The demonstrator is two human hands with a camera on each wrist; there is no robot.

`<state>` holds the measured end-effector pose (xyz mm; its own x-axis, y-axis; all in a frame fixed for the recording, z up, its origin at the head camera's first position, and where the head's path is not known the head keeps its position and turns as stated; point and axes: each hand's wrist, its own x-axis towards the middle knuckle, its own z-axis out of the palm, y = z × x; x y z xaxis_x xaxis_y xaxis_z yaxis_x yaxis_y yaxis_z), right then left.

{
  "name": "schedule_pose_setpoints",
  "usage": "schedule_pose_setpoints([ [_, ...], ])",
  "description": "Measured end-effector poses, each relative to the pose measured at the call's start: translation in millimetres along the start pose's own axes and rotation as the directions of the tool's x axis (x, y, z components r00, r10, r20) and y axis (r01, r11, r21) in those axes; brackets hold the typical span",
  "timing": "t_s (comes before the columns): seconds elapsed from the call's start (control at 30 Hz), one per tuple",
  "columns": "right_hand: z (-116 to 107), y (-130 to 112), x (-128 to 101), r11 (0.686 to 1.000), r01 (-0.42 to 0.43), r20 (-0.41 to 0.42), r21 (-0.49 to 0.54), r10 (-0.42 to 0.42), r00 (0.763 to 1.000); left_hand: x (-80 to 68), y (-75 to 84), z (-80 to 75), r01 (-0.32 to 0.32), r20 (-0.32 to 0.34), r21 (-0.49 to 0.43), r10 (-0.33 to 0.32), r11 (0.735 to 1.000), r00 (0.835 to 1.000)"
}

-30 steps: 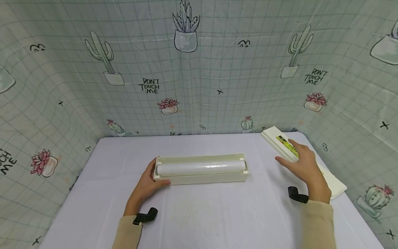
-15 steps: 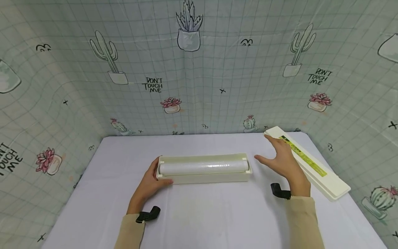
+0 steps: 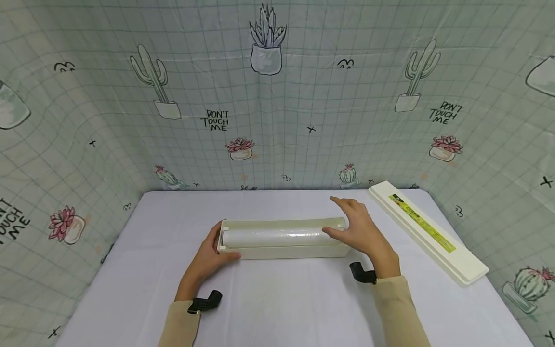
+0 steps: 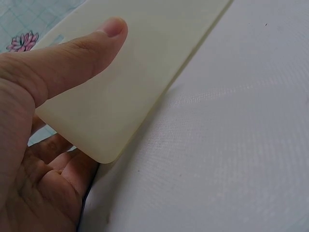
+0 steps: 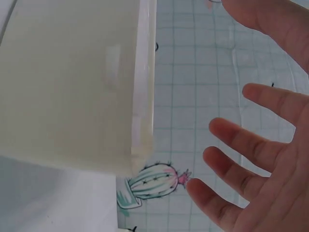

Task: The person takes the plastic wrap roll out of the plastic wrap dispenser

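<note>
A long cream cling film box [image 3: 286,252] lies lidless across the middle of the table, with a shiny white roll of cling film [image 3: 269,236] inside. My left hand [image 3: 204,260] grips the box's left end. In the left wrist view the thumb [image 4: 82,58] presses the front wall [image 4: 125,92], and the fingers go behind the end. Over the box's right end hovers my right hand [image 3: 364,233], thumb and fingers spread. The right wrist view shows these fingers [image 5: 241,137] apart from the box's wall [image 5: 72,87].
The long cream lid [image 3: 427,232] with a yellow-green label lies slanted at the right side of the white-covered table [image 3: 282,303]. A grid-patterned cloth [image 3: 282,111] with cactus drawings stands behind the table and along both sides.
My right hand has left the lid at the right and moved left to the box's right end. The lid stays on the table. My left hand keeps its grip on the box.
</note>
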<state>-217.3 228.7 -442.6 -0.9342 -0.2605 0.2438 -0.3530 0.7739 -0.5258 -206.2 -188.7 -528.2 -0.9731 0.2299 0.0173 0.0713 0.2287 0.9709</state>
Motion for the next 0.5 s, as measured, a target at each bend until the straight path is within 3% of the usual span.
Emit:
schedule_pose_setpoints([
  [0.5, 18.3, -7.2, -0.9, 0.999, 0.053, 0.011, 0.002, -0.053, 0.999, 0.0, -1.8, 0.5, 0.015, -0.008, 0.021, -0.015, 1.000, 1.000],
])
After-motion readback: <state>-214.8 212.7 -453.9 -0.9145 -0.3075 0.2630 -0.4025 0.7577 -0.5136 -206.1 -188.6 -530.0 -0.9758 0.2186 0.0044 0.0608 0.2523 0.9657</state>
